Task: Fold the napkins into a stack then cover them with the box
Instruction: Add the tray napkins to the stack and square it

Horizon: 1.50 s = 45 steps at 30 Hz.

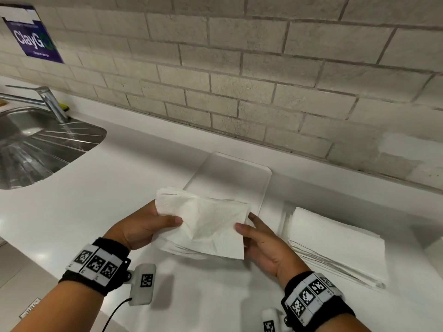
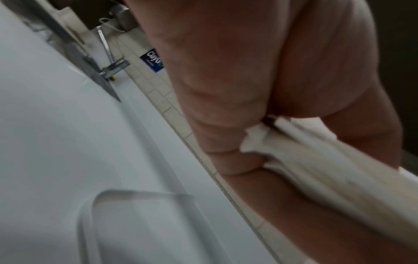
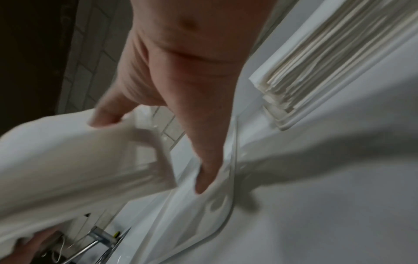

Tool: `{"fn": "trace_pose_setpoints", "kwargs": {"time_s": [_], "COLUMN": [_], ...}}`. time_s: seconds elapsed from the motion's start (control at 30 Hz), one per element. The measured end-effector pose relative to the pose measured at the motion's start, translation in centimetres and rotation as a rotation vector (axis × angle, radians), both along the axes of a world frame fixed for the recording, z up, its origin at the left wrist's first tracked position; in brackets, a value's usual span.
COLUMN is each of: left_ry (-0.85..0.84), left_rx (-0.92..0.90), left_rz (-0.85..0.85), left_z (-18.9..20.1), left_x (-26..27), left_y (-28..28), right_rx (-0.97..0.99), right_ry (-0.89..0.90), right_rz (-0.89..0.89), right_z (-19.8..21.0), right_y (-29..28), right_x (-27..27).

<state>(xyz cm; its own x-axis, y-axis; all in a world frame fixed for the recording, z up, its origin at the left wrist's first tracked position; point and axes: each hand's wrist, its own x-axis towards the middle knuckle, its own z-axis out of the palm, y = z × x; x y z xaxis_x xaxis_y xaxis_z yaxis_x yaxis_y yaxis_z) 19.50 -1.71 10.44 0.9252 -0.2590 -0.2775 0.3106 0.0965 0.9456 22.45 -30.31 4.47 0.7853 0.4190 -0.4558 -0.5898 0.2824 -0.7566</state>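
Your left hand (image 1: 141, 226) and right hand (image 1: 261, 238) each pinch a side of the folded napkins (image 1: 203, 224), held above the counter (image 1: 72, 212) just before the box (image 1: 230, 173) (clear, upside-down). Uneven grip w/ loose sheets could let them splay.

Left hand (image 2: 260, 89): seen close, fingers curled around the edge of a bundle of folded white napkins (image 2: 316, 169), which is gripped. Translucent box (image 2: 140, 228): laid on the white counter (image 2: 56, 134) below. Faucet (image 2: 113, 67) and blue sign (image 2: 152, 61): set far back; view blurred.
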Motion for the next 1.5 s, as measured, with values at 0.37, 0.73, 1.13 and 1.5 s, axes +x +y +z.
{"fn": "trace_pose_setpoints", "kwargs": {"time_s": [0.37,0.73,1.13,1.5], "left_ry": [0.062,-0.097,-0.238,-0.242], "left_rx": [-0.053,0.225,0.429,0.442], "left_rz": [0.078,0.029,-0.163,-0.066], "left_z": [-1.8,-5.5,-8.4,-8.4], "left_x": [-2.2,-4.8,-5.2,-4.7], "left_y": [-3.4,-12.1,-20.4,-21.6], "right_rx": [0.08,-0.57,-0.574,-0.737], "right_ry": [0.044,-0.559,-0.441,-0.308], "right_rz": [0.109,-0.101,-0.313,-0.392], "right_z": [0.6,0.5,-2.8,-4.0], "right_y": [-3.2,-11.9,-19.5,-19.4], "right_x": [-2.4,-7.3,-12.1,-12.7]}}
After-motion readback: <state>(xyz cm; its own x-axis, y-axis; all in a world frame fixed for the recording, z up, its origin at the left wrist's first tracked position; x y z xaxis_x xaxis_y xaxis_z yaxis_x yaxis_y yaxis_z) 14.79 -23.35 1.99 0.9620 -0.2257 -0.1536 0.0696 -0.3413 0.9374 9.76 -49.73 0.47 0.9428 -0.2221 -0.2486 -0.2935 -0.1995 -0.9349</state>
